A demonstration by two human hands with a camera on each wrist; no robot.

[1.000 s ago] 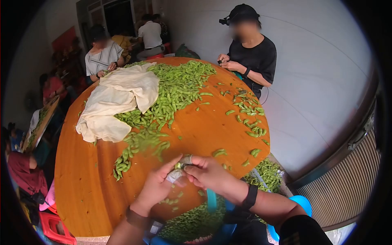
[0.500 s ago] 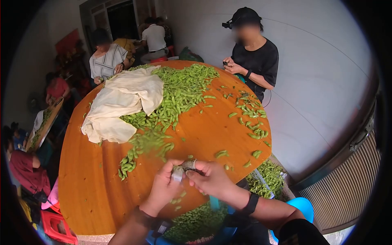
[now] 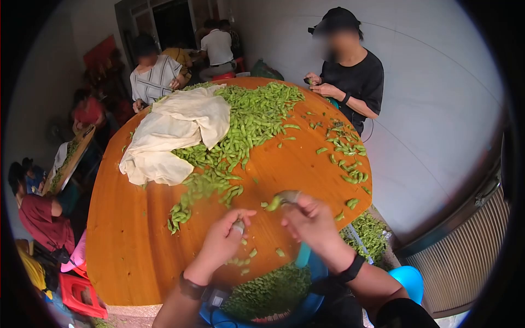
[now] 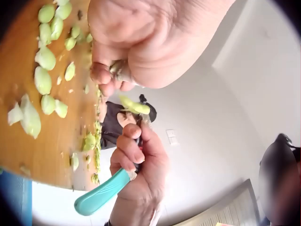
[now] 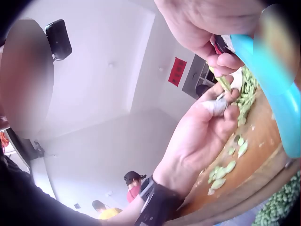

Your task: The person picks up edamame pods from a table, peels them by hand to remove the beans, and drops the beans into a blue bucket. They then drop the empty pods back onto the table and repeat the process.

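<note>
My right hand (image 3: 313, 223) grips a tool by its turquoise handle (image 4: 101, 194); the working end is hidden in the fingers. A green soybean pod (image 3: 273, 204) sticks out at this hand's thumb and fingertips, over the table. To its left is my left hand (image 3: 223, 236), its fingers loosely bent. A whitish wrap (image 5: 217, 107) covers the left thumb. Shelled green beans (image 4: 43, 80) lie scattered on the wooden table (image 3: 136, 246) below the hands. A blue tub (image 3: 313, 279) of green beans stands under the table's near edge.
A large heap of soybean pods (image 3: 257, 112) covers the table's far side, partly under a cream cloth (image 3: 175, 126). Loose pods (image 3: 350, 147) lie along the right edge. Two people sit across the table. More pods (image 3: 367, 232) lie below at right, near a blue basin (image 3: 407, 281).
My hands were together at the fingertips and have come apart. The right hand has moved right and forward, with a pod now showing at its fingertips. The head view has shifted slightly.
</note>
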